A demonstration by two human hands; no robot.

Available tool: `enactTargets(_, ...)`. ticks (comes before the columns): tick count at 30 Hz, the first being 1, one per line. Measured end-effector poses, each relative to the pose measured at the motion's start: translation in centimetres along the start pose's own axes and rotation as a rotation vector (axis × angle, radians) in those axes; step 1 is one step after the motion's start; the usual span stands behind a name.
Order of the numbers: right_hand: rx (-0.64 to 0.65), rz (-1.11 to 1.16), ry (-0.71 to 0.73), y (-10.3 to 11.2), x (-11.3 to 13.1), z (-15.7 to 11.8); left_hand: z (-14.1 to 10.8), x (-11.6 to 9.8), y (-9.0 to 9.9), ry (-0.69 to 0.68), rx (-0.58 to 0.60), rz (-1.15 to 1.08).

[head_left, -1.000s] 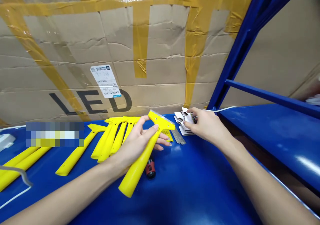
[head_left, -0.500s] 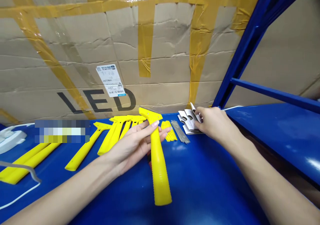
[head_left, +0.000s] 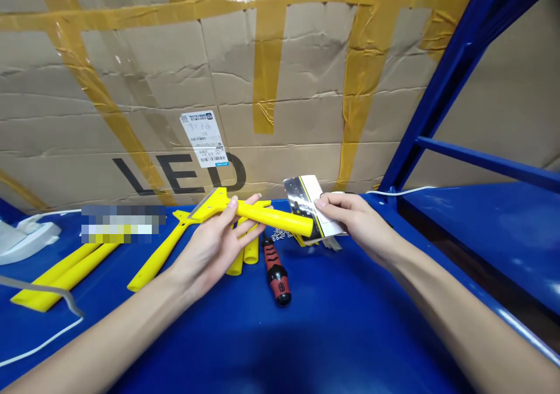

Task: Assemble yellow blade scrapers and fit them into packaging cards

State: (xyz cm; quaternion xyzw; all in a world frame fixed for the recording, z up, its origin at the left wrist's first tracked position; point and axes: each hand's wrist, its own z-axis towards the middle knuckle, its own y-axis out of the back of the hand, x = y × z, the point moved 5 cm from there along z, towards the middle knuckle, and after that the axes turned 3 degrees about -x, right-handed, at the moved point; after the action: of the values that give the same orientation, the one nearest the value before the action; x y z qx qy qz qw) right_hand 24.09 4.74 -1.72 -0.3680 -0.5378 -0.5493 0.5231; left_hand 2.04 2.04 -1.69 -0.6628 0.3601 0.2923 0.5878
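Yellow plastic scraper [head_left: 271,219] gripped by left-hand fingers [head_left: 230,213]; right-hand fingers [head_left: 326,202] pinch white printed card [head_left: 306,192]; red-black screwdriver [head_left: 276,277] lies below both, on blue worktop [head_left: 350,347].

- Straight ahead, the cardboard carton [head_left: 280,90] walls off the back of the blue worktop [head_left: 350,335]: no passage there!
- Far right, the blue steel upright [head_left: 437,102] of the shelf rack stands beyond the right hand [head_left: 356,222], blocking a wide swing that way.
- Between the left hand [head_left: 210,254] and the right hand, the yellow scraper [head_left: 271,218] and the card pack [head_left: 312,204] bridge the gap.
- Just below them, a red-and-black screwdriver [head_left: 276,277] lies in the way.
- Room to pass: the blue worktop nearer the person, below the screwdriver, with nothing standing on it.
- Out left, yellow handles [head_left: 65,274] and a white cable [head_left: 44,344] crowd the lane.
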Motion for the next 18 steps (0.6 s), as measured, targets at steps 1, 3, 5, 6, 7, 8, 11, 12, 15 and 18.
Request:
enactTargets(1, 0.003, 0.045, -0.039, -0.1, -0.4, 0.0, 0.1, -0.2, 0.3, -0.014, -0.025, -0.013)
enactTargets(3, 0.001, 0.118, -0.11, -0.4, -0.9, 0.0, 0.4, -0.5, 0.8, -0.051, -0.065, -0.035)
enactTargets(5, -0.016, 0.204, -0.186, -0.7, -1.3, -0.1, 0.7, -0.8, 1.1, -0.083, -0.095, -0.052)
enactTargets(6, -0.018, 0.256, -0.224, -1.0, -1.5, -0.2, 0.8, -0.9, 1.3, -0.094, -0.11, -0.059)
enactTargets(7, -0.018, 0.312, -0.261, -1.2, -1.6, -0.2, 0.9, -1.0, 1.3, -0.101, -0.122, -0.067)
enactTargets(8, -0.024, 0.37, -0.292, -1.4, -1.7, -0.2, 0.9, -1.1, 1.4, -0.107, -0.131, -0.075)
enactTargets(11, -0.096, 0.496, -0.344, -1.5, -2.0, -0.2, 0.9, -1.2, 1.5, -0.118, -0.151, -0.089)
enactTargets(12, -0.117, 0.509, -0.343, -1.5, -2.1, -0.2, 0.9, -1.3, 1.5, -0.12, -0.153, -0.089)
enactTargets(15, -0.048, 0.505, -0.293, -2.0, -1.8, -0.3, 0.6, -1.1, 1.3, -0.127, -0.134, -0.066)
enactTargets(18, 0.081, 0.52, -0.256, -3.1, -1.2, -0.7, 0.3, -0.8, 1.0, -0.12, -0.095, -0.036)
